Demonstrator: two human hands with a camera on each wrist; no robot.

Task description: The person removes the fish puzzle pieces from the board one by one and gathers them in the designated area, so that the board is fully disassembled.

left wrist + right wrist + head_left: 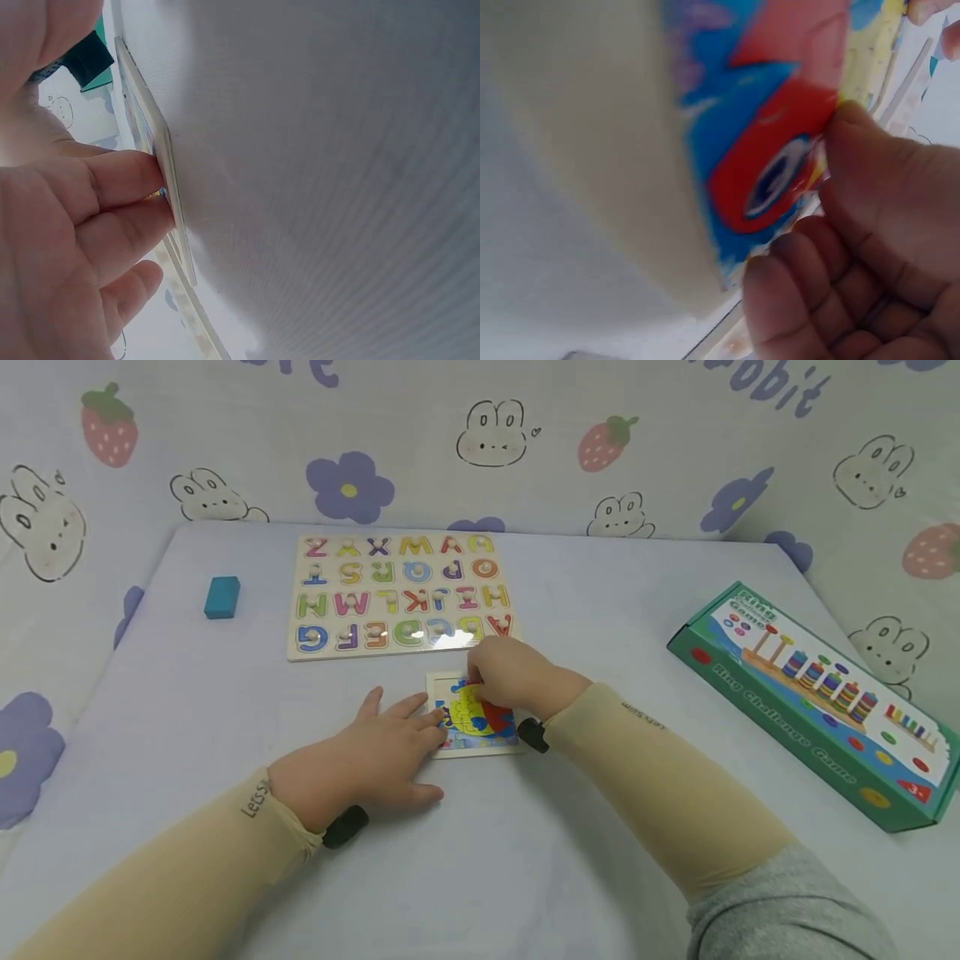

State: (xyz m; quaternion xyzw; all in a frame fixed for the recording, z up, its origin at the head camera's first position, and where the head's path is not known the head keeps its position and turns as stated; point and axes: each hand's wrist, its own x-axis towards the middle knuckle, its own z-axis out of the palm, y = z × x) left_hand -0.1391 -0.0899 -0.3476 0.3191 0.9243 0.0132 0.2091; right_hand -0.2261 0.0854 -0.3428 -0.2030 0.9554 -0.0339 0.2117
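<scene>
A small jigsaw puzzle [480, 742] in a pale wooden frame lies on the table, with a red, yellow and blue fish-like picture. My left hand [382, 752] is spread out, its fingertips resting on the puzzle's left edge. In the left wrist view, two fingers [124, 180] lie over the frame's rim. Above the puzzle's upper right part, my right hand [517, 675] has curled fingers and pinches a puzzle piece [817, 174], mostly hidden between thumb and index finger. In the right wrist view the thumb [862, 142] is against the picture, beside a red shape with an eye.
A wooden alphabet board [401, 597] with knobbed letters lies just behind the puzzle. A teal block [222, 597] sits at the back left. The green Ring Challenge Game box [795, 718] lies at the right. Printed cloth [420, 410] hangs behind the table.
</scene>
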